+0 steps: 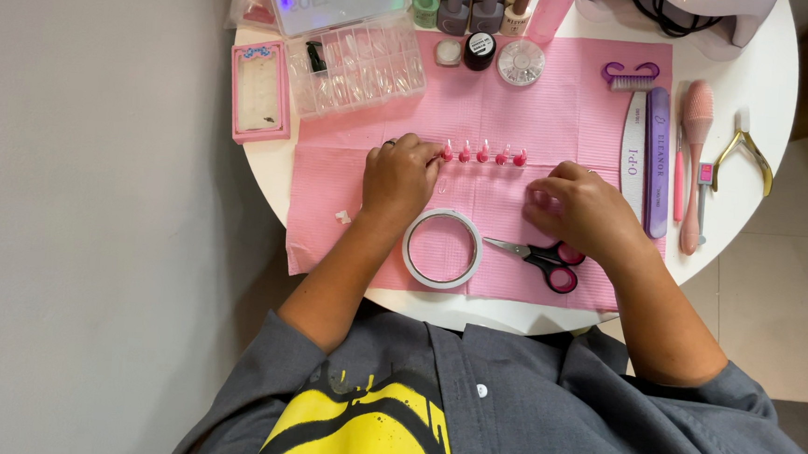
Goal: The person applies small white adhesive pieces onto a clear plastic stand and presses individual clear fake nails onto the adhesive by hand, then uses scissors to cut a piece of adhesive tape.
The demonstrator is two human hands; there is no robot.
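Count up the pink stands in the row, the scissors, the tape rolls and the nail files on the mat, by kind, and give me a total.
Small pink stands in the row by the left hand: 5
Scissors near the right hand: 1
Tape roll: 1
Nail files: 2
Total: 9

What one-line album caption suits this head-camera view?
Left hand at a row of small pink stands, right hand beside it, on a pink paper mat.
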